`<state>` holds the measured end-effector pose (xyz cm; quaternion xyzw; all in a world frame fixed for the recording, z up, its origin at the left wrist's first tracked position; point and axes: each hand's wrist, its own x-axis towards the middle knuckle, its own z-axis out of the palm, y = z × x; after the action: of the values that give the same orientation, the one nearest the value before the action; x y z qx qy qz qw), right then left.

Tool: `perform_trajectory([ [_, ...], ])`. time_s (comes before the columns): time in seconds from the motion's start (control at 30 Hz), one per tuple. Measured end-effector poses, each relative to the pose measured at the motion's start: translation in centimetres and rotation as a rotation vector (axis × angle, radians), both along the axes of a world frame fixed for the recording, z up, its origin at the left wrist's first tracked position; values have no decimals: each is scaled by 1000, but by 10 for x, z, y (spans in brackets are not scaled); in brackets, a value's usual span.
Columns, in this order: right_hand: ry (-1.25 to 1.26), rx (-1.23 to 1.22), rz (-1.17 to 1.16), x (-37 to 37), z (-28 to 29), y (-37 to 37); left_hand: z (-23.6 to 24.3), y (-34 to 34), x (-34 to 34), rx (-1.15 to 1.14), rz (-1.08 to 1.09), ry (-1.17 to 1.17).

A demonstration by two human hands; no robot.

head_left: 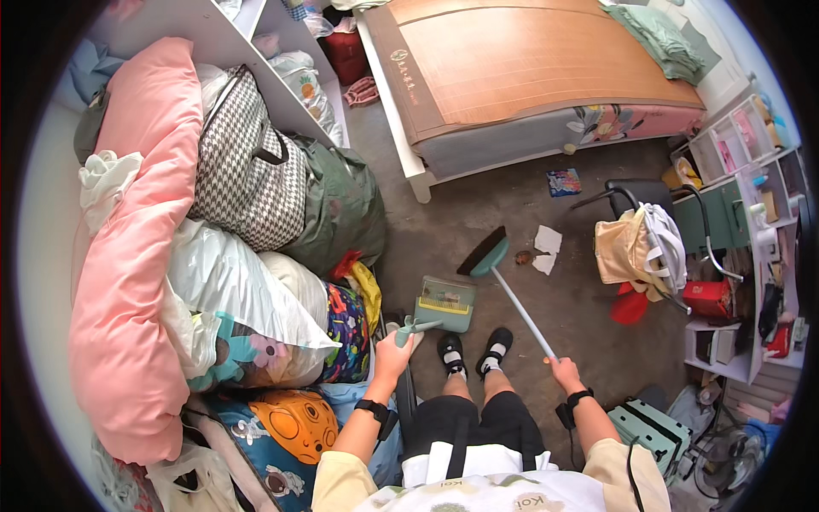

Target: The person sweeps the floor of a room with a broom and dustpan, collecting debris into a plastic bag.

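Observation:
My left hand (395, 348) is closed round the handle of a green dustpan (461, 321), which rests on the floor in front of my feet. A yellow comb-like strip runs across the pan. My right hand (563, 374) grips the pale pole of a broom (522, 309). Its green head with dark bristles touches or hovers over the floor just beyond the pan, to its right; I cannot tell which. Right of the broom head lie torn white paper (548, 243) and a small brown scrap (523, 257). Farther off is a blue packet (563, 183).
Stuffed bags, including a houndstooth bag (247, 162), and a pink quilt (141, 256) crowd the left. A bed (546, 145) stands at the far side. To the right are a chair draped with bags (627, 247), shelves (740, 205) and a green case (650, 431).

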<state>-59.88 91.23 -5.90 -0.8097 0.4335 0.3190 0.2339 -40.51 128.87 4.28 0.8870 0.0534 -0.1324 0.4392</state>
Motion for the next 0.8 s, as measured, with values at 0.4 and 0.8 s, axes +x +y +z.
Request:
perform_trajectory([
  [0.4,-226,24,337,44,58,44,-5,-5,-4,-5,-13,49],
  [0.8,-98,158,512,212,-11,141,-5,-6,3,27,9,63],
])
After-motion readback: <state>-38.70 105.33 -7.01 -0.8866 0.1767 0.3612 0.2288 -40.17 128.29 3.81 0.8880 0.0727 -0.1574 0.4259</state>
